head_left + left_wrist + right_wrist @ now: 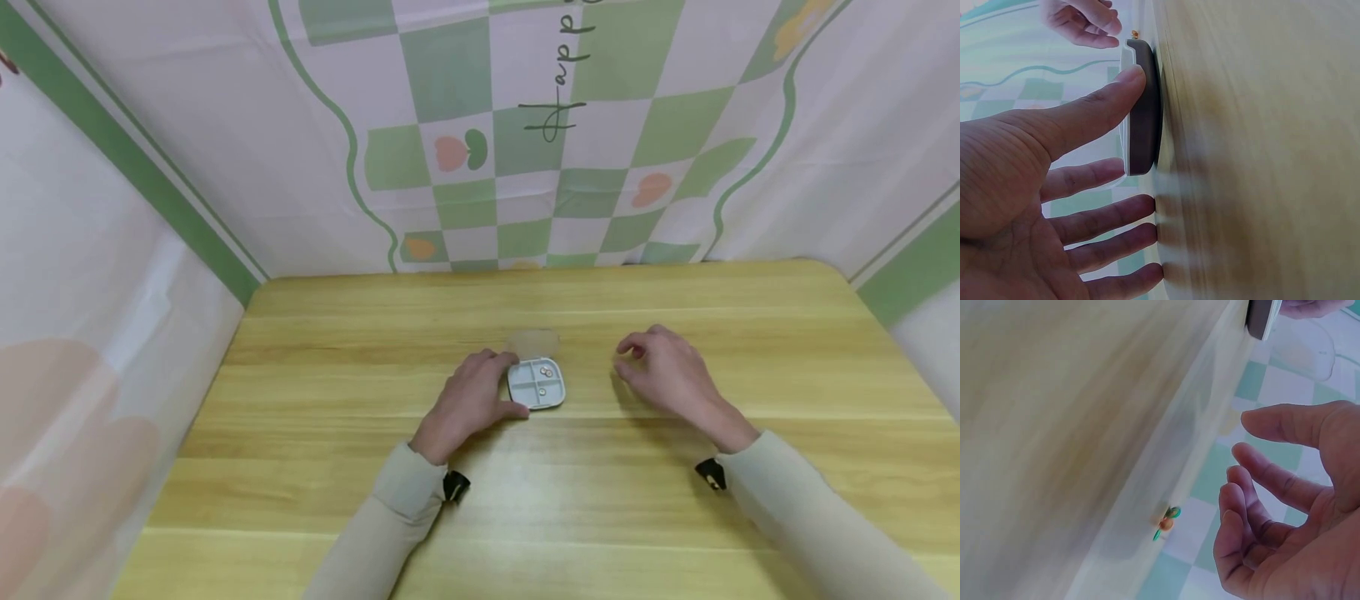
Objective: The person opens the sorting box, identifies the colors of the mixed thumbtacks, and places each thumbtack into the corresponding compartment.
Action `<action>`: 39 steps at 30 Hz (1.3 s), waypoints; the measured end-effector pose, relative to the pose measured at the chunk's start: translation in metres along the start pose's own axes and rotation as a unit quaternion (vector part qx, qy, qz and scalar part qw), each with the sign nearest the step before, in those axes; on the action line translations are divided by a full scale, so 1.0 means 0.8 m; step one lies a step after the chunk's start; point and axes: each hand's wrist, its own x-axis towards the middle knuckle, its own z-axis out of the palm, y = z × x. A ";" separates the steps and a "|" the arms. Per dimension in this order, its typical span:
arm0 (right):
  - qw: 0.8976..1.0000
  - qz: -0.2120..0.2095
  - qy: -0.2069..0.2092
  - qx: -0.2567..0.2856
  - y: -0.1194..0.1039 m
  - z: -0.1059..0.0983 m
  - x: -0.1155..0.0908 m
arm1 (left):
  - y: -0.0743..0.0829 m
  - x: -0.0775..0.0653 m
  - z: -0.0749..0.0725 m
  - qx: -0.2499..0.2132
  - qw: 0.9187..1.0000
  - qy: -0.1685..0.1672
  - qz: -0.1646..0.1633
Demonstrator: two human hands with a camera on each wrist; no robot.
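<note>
A small pill box (pixel 536 395) sits on the table with its clear lid (pixel 534 342) swung open on the far side. Dividers split its pale inside into several compartments; tiny round pieces (pixel 546 372) lie in the right-hand ones. My left hand (pixel 471 398) holds the box from the left, thumb at the near edge and index finger at the far one. The left wrist view shows the dark side (pixel 1144 112) of the box under the thumb. To the right of the box, my right hand (pixel 667 375) hovers over the table with loosely curled fingers and nothing between them.
On the wooden table (pixel 337 483), a tiny orange and green piece (pixel 1166 524) lies near my right hand. A checked green and white cloth (pixel 517 167) hangs behind the table's back edge. Another pale cloth (pixel 112 250) hangs on the left.
</note>
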 end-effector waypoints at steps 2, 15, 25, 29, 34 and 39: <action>1.000 0.006 0.001 0.000 0.004 -0.002 0.000 | 0.000 0.000 0.000 0.000 1.000 0.001 -0.001; 0.999 0.049 0.007 -0.010 0.033 -0.012 0.005 | -0.002 -0.001 0.003 -0.001 1.000 -0.001 -0.004; 0.997 0.075 0.003 -0.008 0.045 -0.016 0.009 | -0.002 -0.002 0.003 0.000 1.000 -0.002 -0.005; 0.997 0.079 0.004 -0.012 0.050 -0.015 0.012 | -0.002 -0.001 0.002 0.000 1.000 -0.003 -0.004; 0.997 0.081 -0.002 -0.017 0.054 -0.016 0.017 | -0.002 0.001 0.001 0.004 1.000 -0.002 -0.001; 0.996 0.084 -0.010 -0.027 0.058 -0.017 0.021 | -0.002 0.001 0.001 0.006 1.000 -0.003 0.002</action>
